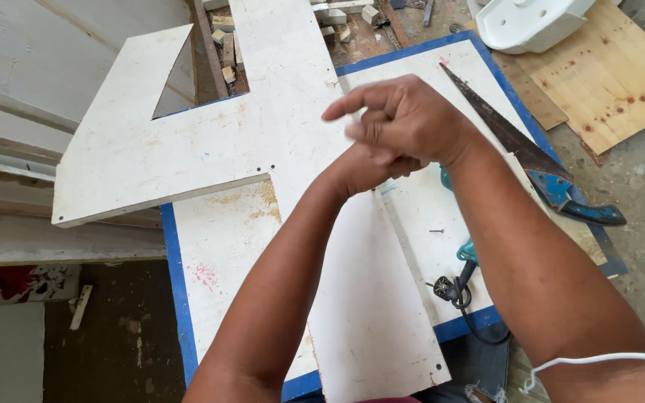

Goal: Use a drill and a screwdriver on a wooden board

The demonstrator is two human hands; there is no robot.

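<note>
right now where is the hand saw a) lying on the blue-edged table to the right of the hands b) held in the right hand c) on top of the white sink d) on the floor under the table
a: the hand saw lies flat on the blue-edged table, right of the two hands, with its blue handle near the table's right edge; neither the right hand nor the left hand touches it.

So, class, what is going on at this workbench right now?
A person's two hands meet above a white cut board lying on a blue-edged table. The right hand covers the left hand; neither visibly holds a tool. A handsaw lies on the table at the right, untouched.
</note>
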